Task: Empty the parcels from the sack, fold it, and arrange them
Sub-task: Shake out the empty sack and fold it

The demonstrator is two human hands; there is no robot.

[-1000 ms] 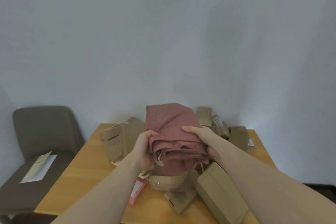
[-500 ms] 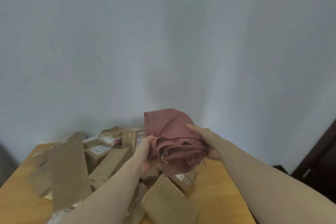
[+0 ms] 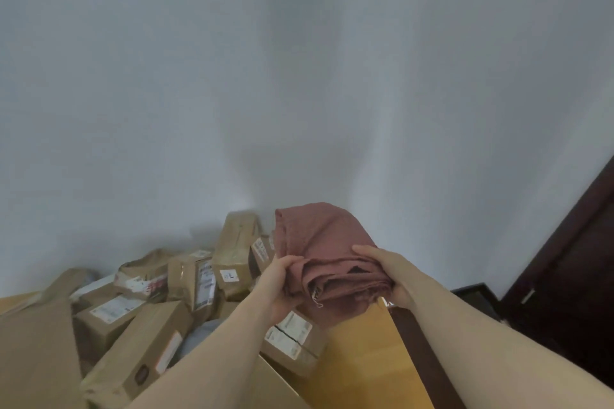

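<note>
A folded reddish-brown cloth sack (image 3: pixel 322 242) is held up over the right end of the wooden table (image 3: pixel 368 362). My left hand (image 3: pixel 277 285) grips its left side, thumb on top. On its right side my right hand (image 3: pixel 387 272) grips it, fingers curled over the folds. Several brown cardboard parcels (image 3: pixel 139 352) with white labels lie in a loose pile on the table, left of and below the sack. One labelled parcel (image 3: pixel 292 339) sits just under my left wrist.
A pale wall fills the background. A dark wooden door (image 3: pixel 571 269) stands at the right, with a dark object (image 3: pixel 478 295) on the floor beside it. The table's right edge runs below my right forearm.
The view has swung to the right: the chair has left the frame and the door has come in. Both hands have carried the folded sack toward the table's right end.
</note>
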